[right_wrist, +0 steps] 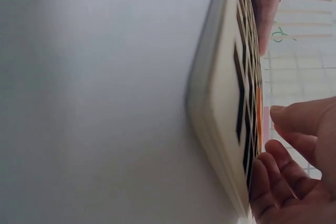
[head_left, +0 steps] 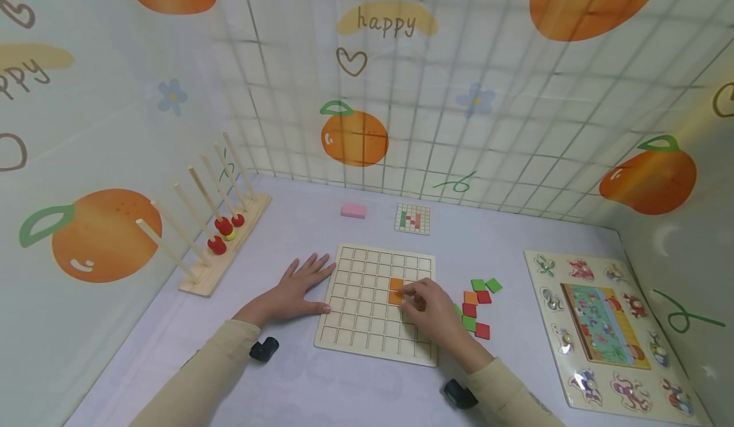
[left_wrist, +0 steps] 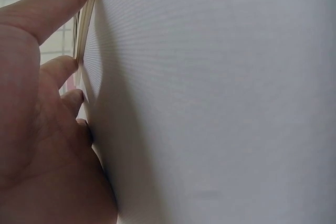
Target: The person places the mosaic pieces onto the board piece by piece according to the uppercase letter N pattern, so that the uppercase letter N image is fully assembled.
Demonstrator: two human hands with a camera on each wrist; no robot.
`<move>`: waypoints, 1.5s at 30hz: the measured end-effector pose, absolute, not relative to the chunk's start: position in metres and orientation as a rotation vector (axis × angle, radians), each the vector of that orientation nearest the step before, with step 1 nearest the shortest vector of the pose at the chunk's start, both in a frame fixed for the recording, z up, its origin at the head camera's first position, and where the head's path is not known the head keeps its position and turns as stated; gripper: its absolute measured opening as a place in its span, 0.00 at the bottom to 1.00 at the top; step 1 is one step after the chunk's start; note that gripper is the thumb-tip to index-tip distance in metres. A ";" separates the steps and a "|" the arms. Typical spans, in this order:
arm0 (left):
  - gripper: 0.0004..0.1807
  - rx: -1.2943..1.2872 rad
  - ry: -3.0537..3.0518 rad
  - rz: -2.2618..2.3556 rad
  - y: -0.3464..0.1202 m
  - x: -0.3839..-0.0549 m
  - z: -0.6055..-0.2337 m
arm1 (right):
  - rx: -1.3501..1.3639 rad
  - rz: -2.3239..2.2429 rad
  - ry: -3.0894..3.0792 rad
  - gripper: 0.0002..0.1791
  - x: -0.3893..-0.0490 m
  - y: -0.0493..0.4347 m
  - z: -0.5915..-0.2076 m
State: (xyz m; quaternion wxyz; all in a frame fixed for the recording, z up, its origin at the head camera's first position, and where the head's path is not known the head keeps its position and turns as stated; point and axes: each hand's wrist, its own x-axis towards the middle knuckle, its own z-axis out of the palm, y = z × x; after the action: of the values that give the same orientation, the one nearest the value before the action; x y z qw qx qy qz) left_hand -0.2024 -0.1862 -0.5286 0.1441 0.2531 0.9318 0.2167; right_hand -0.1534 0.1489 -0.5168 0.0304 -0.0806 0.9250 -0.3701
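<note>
A pale wooden grid board (head_left: 358, 312) lies on the table between both hands. Two orange square tiles (head_left: 395, 297) sit in neighbouring cells, right of its middle. My left hand (head_left: 292, 292) rests with spread fingers at the board's left edge, its thumb on the rim. Over the board's right half, my right hand (head_left: 432, 309) has its thumb and index fingertips beside the orange tiles. In the right wrist view the fingers (right_wrist: 283, 169) are loosely bent, with no tile visible between them. Right of that hand lie several loose red, green and orange tiles (head_left: 469, 310), partly hidden by it.
A pattern card (head_left: 412, 219) and a pink block (head_left: 353, 211) lie behind the board. At left stands a wooden peg rack (head_left: 220, 271) with red and yellow beads. A picture puzzle board (head_left: 550, 338) lies at right. Black objects (head_left: 264, 349) sit near both wrists.
</note>
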 end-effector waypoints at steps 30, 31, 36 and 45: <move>0.53 0.736 2.675 0.643 -0.187 -0.202 -0.530 | -0.175 -1.084 2.950 0.13 -0.144 0.222 -0.519; 0.53 0.735 2.675 0.645 -0.187 -0.202 -0.530 | -0.176 -1.085 2.954 0.13 -0.144 0.226 -0.519; 0.53 0.730 2.674 0.646 -0.186 -0.201 -0.528 | -0.145 -1.066 2.980 0.14 -0.145 0.242 -0.517; 0.53 0.717 2.684 0.636 -0.185 -0.201 -0.528 | -0.089 -1.016 2.986 0.17 -0.150 0.263 -0.517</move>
State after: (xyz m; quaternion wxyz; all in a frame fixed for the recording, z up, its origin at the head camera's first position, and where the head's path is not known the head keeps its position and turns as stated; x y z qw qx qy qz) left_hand -0.2014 -0.1848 -0.5280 0.1451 0.2490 0.9318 0.2207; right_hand -0.1502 0.2625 -0.5174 -0.0071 -0.0281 0.9463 -0.3221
